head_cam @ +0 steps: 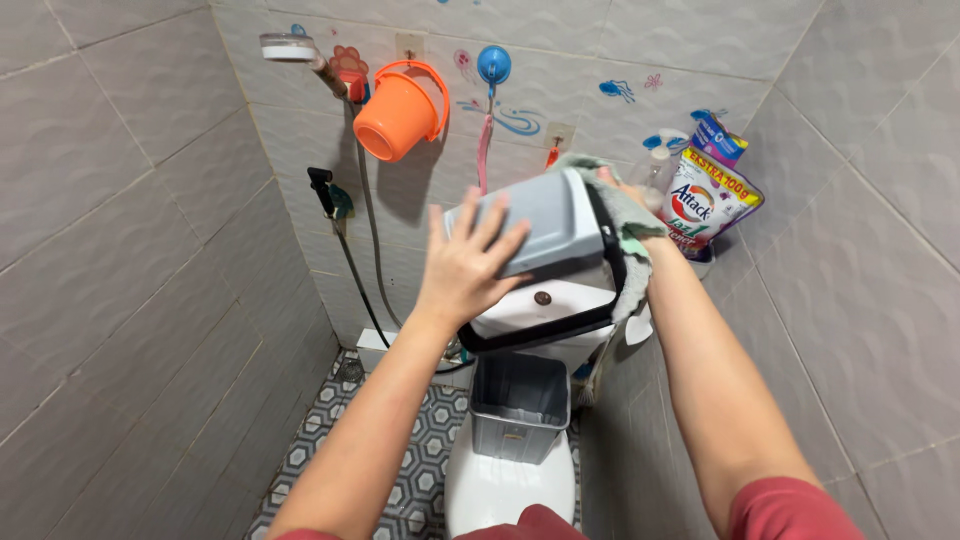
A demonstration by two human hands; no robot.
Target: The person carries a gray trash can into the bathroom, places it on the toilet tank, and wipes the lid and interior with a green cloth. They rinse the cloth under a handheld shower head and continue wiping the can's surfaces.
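- Above the white toilet (505, 490), we hold a grey bin liner bucket (535, 235) tilted on its side, its black handle (560, 325) hanging below.
- Our left hand (470, 265) presses flat against the bucket's near side, fingers spread, its grip open.
- Our right hand (625, 205) is mostly hidden behind a green-grey cloth (620, 225) at the bucket's right end; we cannot tell how its grip stands.
- A grey outer bin (520, 405) sits on the toilet lid, just below.
- On the far wall hang an orange bucket (398, 115) and a shower head (288, 46); a detergent pouch (705, 205) hangs to the right.
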